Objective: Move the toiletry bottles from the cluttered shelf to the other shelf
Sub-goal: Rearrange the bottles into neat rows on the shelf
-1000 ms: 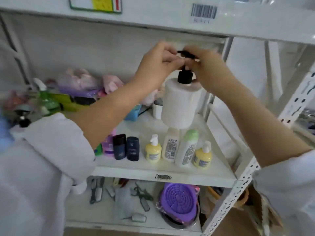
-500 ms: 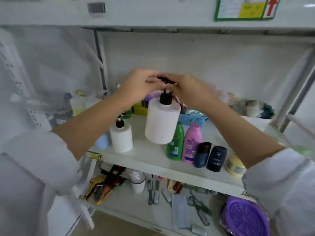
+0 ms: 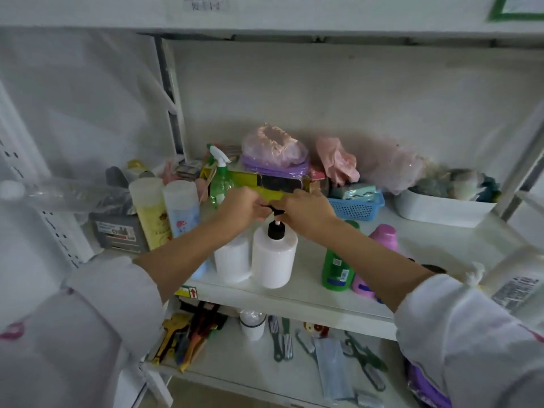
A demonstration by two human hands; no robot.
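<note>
Near the front edge of the middle shelf, toward its left end: white pump bottle, upright, base looking right at or on the board – hard to tell if fully seated. Left hand and right hand both pinching the black pump head from either side, fingers curled round the spout. Pump stem looks pulled up a bit, white neck showing above the black collar.

Second white bottle just beside it on the left, close enough to touch or nearly. Green bottle and pink bottle further right along the same front edge, partly behind the right forearm. Yellow bottle and pale blue bottle at the left end, green spray bottle behind them, blue basket and white tub along the back.

Probably the set-down step. Tips for doing it well – lower straight down, no tilt, since hanging from the pump head leaves the heavy body free to swing. Worth feeling for the base flat on the board before letting go. Release one side first, steady with the other, then lift clear without clipping the neighbour on the left.
</note>
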